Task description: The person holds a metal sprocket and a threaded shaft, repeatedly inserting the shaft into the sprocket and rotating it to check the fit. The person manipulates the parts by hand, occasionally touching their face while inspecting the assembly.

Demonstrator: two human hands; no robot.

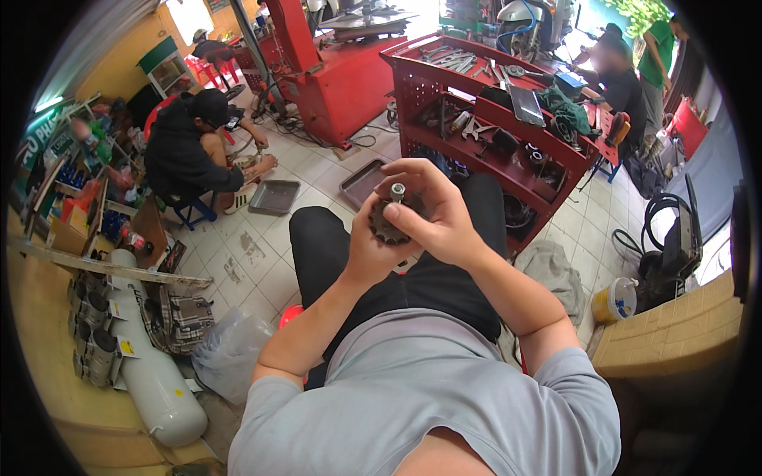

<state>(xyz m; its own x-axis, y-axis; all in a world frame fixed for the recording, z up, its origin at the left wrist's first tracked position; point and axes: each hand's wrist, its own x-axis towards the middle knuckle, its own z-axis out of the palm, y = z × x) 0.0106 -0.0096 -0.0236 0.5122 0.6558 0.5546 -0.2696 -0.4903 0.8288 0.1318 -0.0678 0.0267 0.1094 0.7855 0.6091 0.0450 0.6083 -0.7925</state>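
Both my hands are up in front of my lap around a dark, round metal part with teeth along its rim, like a small gear or sprocket. A short shaft with a bright nut-like end stands up from its middle. My left hand cups the part from the left and below, its fingers partly hidden behind it. From the right, my right hand reaches over with its thumb against the top near the shaft and its fingers curved round the far side. The underside of the part is out of sight.
A red tool cart with wrenches stands ahead on the right. Metal trays lie on the tiled floor. Ahead left, a person sits low, working. A grey-white gas cylinder is at my left, a yellow-white bucket at my right.
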